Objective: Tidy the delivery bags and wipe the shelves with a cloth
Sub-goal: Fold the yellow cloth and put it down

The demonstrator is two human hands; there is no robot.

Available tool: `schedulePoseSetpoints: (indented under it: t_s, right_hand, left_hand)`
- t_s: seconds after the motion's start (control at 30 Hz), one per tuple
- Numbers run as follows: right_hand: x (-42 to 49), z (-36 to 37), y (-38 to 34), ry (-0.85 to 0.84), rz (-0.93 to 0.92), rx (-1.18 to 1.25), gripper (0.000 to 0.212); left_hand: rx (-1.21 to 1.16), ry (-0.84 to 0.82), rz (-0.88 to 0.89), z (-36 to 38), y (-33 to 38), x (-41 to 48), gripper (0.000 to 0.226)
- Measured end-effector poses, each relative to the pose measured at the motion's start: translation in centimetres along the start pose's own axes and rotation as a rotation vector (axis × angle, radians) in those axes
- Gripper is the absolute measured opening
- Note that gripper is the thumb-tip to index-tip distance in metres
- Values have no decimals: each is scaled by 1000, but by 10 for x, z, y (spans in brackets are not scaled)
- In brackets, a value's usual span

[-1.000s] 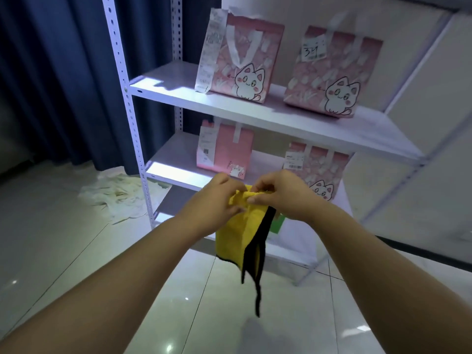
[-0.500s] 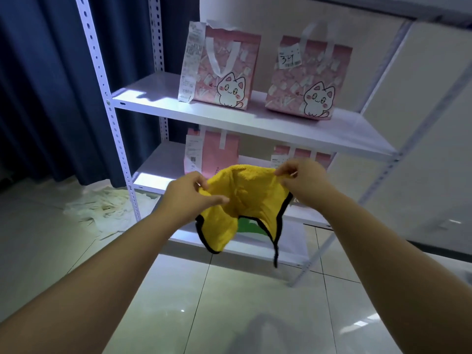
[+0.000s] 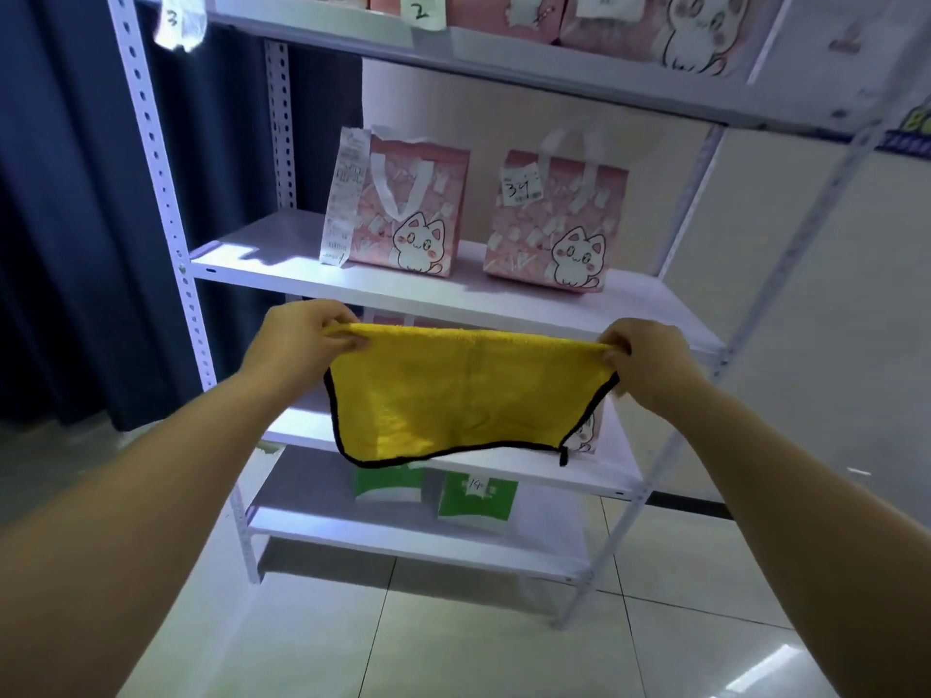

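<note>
A yellow cloth (image 3: 453,395) with black edging hangs spread flat in front of the white shelf unit (image 3: 453,299). My left hand (image 3: 297,340) pinches its top left corner and my right hand (image 3: 645,355) pinches its top right corner. On the middle shelf stand two pink cat-print delivery bags, the left one (image 3: 408,214) with a long receipt and the right one (image 3: 554,224) with a note reading 34. More pink bags (image 3: 695,27) sit on the top shelf. The cloth hides most of the shelf below; a bag's corner (image 3: 587,435) shows there.
Two green-and-white bags (image 3: 476,501) stand on the lowest shelf. A dark blue curtain (image 3: 65,219) hangs to the left of the perforated shelf post (image 3: 166,193). Glossy floor tiles (image 3: 428,637) lie in front. Paper number tags (image 3: 423,12) hang from the top shelf.
My hands have pulled apart and stretched the bunched cloth out flat. The view has tilted up, so the top shelf now shows.
</note>
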State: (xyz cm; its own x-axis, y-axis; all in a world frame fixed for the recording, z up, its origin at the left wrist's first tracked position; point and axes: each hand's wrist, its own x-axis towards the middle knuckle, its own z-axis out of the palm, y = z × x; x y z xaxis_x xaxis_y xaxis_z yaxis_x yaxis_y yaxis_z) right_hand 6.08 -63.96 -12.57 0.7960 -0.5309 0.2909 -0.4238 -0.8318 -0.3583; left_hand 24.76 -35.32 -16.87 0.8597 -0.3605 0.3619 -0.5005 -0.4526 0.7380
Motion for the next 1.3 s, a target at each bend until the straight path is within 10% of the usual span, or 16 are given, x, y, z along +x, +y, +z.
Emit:
schedulePoseSetpoints:
  t_s: [0.13, 0.77, 1.3]
  right_hand:
    - [-3, -18, 2, 159, -31, 138, 15]
    - [21, 26, 12, -63, 496, 519, 14]
    - [-10, 42, -54, -279, 53, 694, 11]
  left_hand:
    - [-129, 166, 89, -4, 15, 11, 14]
    - [-68, -116, -262, 32, 21, 15, 35]
    - [-299, -410, -149, 76, 82, -15, 13]
